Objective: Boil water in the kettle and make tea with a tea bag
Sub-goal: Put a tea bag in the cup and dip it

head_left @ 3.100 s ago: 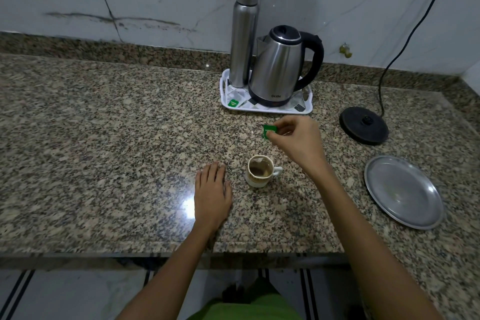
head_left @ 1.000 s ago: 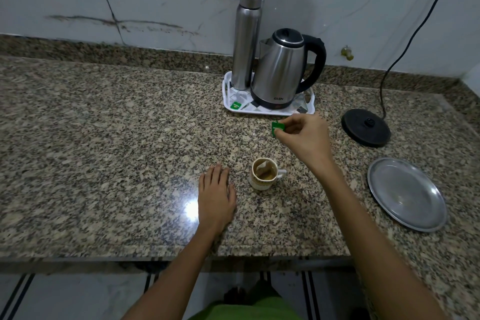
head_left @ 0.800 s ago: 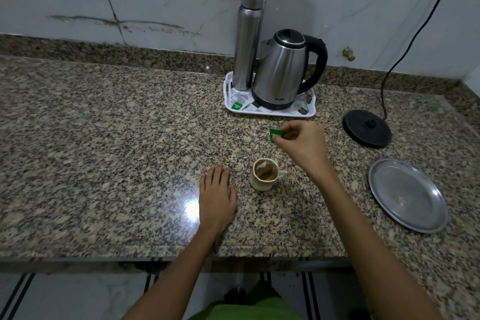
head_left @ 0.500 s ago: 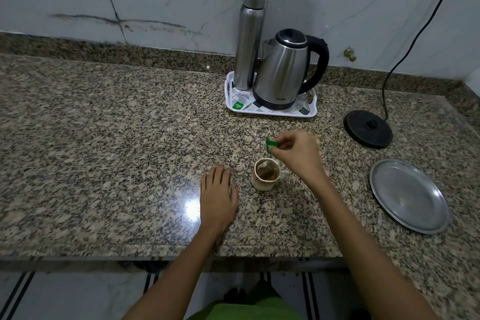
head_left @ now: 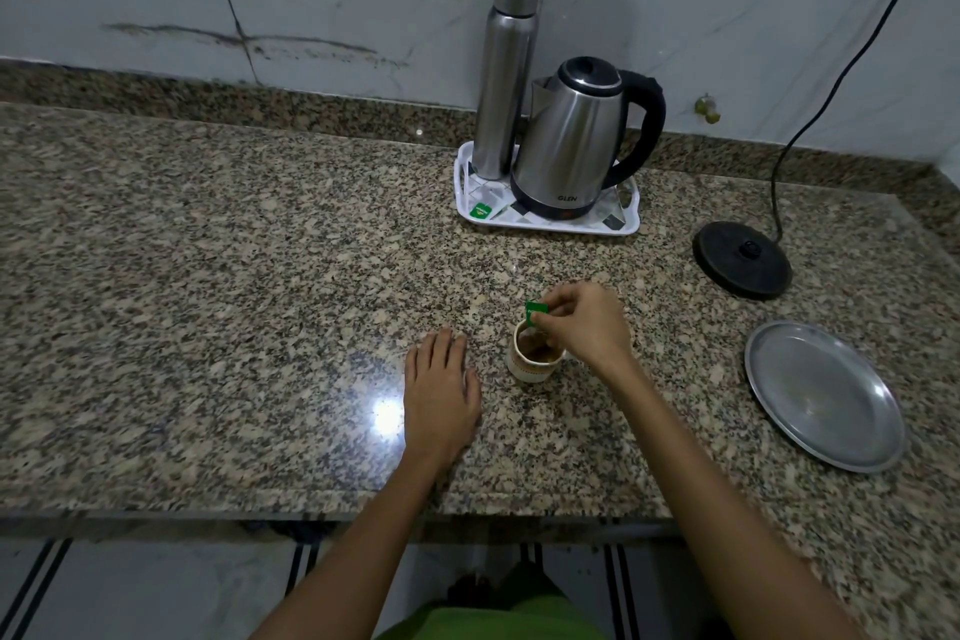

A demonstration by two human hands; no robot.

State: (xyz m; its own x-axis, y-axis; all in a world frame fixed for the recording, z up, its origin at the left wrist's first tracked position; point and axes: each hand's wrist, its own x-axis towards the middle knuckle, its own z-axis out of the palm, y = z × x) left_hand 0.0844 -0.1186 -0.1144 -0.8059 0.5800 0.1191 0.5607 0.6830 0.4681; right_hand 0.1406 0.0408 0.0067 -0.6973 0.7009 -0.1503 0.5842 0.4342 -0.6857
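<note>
A small cream cup (head_left: 530, 366) of brown tea stands on the granite counter. My right hand (head_left: 584, 327) hovers just over its rim, pinching the green tag (head_left: 535, 312) of a tea bag whose bag sits down in the tea. My left hand (head_left: 441, 390) lies flat on the counter left of the cup, fingers together, holding nothing. The steel kettle (head_left: 571, 140) with a black handle stands on a white tray (head_left: 626, 218) at the back. Its black base (head_left: 743, 265) sits apart at the right, cord running up the wall.
A tall steel flask (head_left: 506, 78) shares the tray with the kettle, and another tea bag with a green tag (head_left: 480, 211) lies there. A round steel plate (head_left: 823, 395) lies at the right. The counter's front edge runs just below my left wrist.
My right hand has come down and toward me with the green tag, from well above the cup to just over its rim. The left hand has stayed flat.
</note>
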